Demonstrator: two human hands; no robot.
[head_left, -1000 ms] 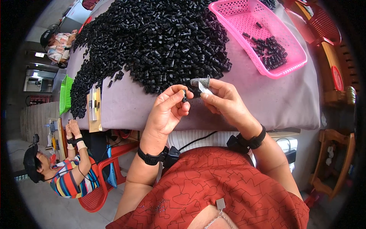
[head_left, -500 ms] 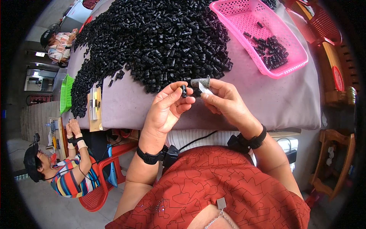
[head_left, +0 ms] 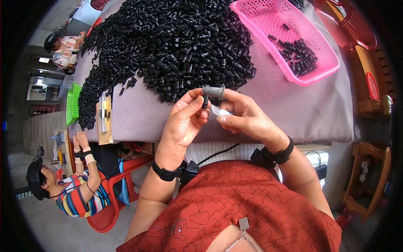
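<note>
My left hand (head_left: 184, 119) is closed, pinching a small black cylindrical plastic part (head_left: 205, 102) upright between thumb and forefinger. Close beside it, my right hand (head_left: 243, 113) grips a small pale, pointed blade-like piece (head_left: 219, 111) between thumb and fingers, its tip toward the left hand. A grey speckled sleeve (head_left: 213, 91) lies at the end of my right forefinger, just above the black part; whether it is worn or held I cannot tell. Beyond my hands spreads a large heap of similar black parts (head_left: 189, 50).
A pink perforated basket (head_left: 289, 69) with several black parts stands at the far right of the cloth-covered table (head_left: 277, 117). At the left are a green basket (head_left: 73, 103) and a cardboard piece with a clear tube (head_left: 105, 119). Two other people (head_left: 79, 185) sit along the left side.
My hands have drawn closer together. The grey sleeve and blade have shifted left, toward the black part, which now stands more upright in my left hand.
</note>
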